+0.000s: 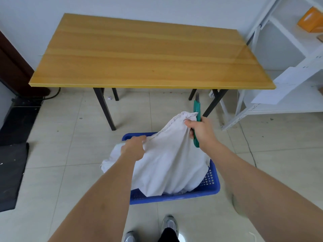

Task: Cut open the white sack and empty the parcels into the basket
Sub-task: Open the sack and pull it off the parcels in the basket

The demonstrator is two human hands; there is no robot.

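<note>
Shoes (168,225) at the bottom edge, mine, then both forearms reaching forward over the blue basket (212,186) on the floor tiles. I have the white sack (167,165) held up over it, its lower part slumped inside the basket and draped over the left rim. My left hand (133,148) is clenched on a bunch of the cloth at the sack's left edge. My right hand (201,129) pinches the gathered top corner of the sack and grips the green cutter (197,109) in the same fist, the blade end pointing up and away from me. I cannot tell whether the parcels are out; none show, and the cloth hides the basket floor, so they may be under or inside it.

My worry is that shared right grip. Holding cloth and cutter together leaves little control of either: if the sack's weight tugs, the cutter could twist in the fist or slip into the basket, and with the blade apparently exposed it could nick the cloth or my left hand, which is close by. Lifting unevenly could also spill parcels over the left rim, where the cloth already hangs outside.

Beyond stands the wooden worktop (139,55), and to the right a white shelf (283,49) with an orange packet (309,20)
</note>
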